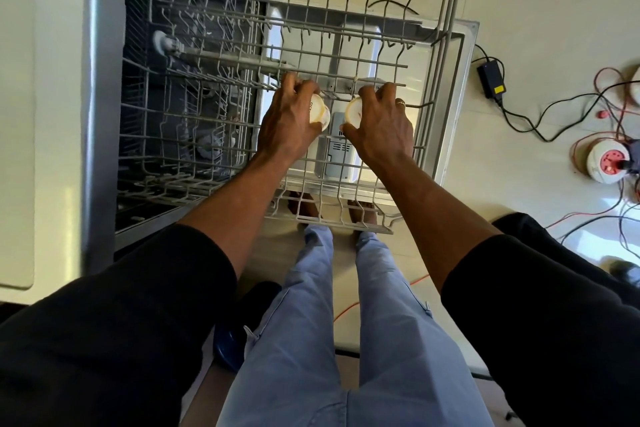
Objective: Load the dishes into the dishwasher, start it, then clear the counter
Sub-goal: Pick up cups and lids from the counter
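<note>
The dishwasher's upper wire rack (446, 55) is pulled out over the open door (460, 97). My left hand (291, 121) grips a small white cup (319, 113) with a yellowish rim, held on its side inside the rack. My right hand (381, 121) grips a second, similar white cup (354, 110), also tilted, just to the right of the first. Both cups are partly hidden by my fingers. The two cups sit close together near the rack's middle row of tines.
The lower rack (180, 135) sits inside the tub at left. A white cabinet front (17, 114) borders the left side. On the floor at right lie a black power adapter (491, 80), tangled cables (554, 114) and a white round socket reel (609, 163). My legs stand below the door.
</note>
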